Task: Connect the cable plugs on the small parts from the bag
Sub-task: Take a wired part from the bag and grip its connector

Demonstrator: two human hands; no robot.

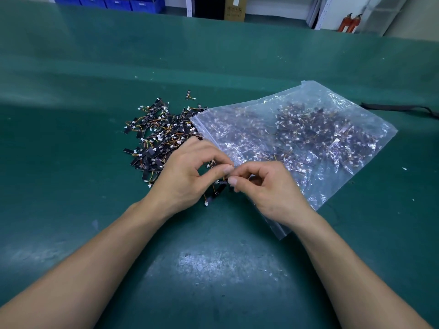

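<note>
A clear plastic bag full of small black parts with orange wires and white plugs lies on the green table, right of centre. A loose pile of the same parts is spread at the bag's mouth. My left hand and my right hand meet fingertip to fingertip just in front of the pile. Between them they pinch a small black part with its short cable; a white plug dangles below it. The fingers hide the spot where the plugs meet.
One stray part lies beyond the pile. A black strap lies at the table's right edge. Blue bins, a cardboard box and red fire extinguishers stand behind the green table.
</note>
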